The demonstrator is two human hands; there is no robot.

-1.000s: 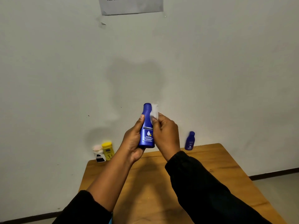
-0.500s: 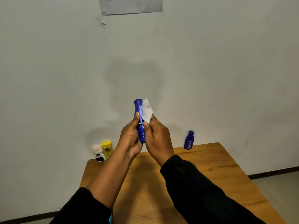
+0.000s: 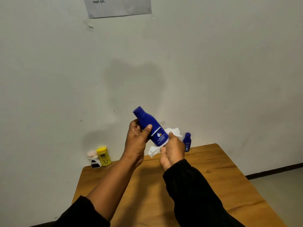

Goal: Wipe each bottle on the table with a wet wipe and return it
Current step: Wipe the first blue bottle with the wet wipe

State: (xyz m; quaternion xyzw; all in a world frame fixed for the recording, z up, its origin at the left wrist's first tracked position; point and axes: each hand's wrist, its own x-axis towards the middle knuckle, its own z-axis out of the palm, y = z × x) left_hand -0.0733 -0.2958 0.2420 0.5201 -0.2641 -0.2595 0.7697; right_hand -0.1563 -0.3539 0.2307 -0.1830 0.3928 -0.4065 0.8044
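So I count four bottles from the head cam: the big glossy blue plastic bottle [image 3: 151,127] that's up in the air, plus three standing on the wooden table [image 3: 213,185] against the wall. Those three are a small dark blue bottle [image 3: 187,142] at the back right, and at the back left a squat yellow bottle [image 3: 103,156] touching a little white-and-black bottle with a pale cap [image 3: 94,159]. One wet wipe, white and crumpled [image 3: 155,149]. The big blue one has a rounded shoulder narrowing to a flat cap, tilted so the cap points up and left, with a white label stripe and a droplet logo near its base. My left hand [image 3: 136,141] is wrapped around its neck and upper body, thumb across the front. My right hand [image 3: 172,150] is closed around the wipe, pressing it against the bottom end of the bottle, with wipe sticking out above and below the fingers. Both black sleeves are in view, the left one pushed up the forearm. Tabletop is smooth orange-brown wood with some grain. Wall is plain off-white, a taped grey paper notice [image 3: 118,6] at the top, dark skirting at the floor.
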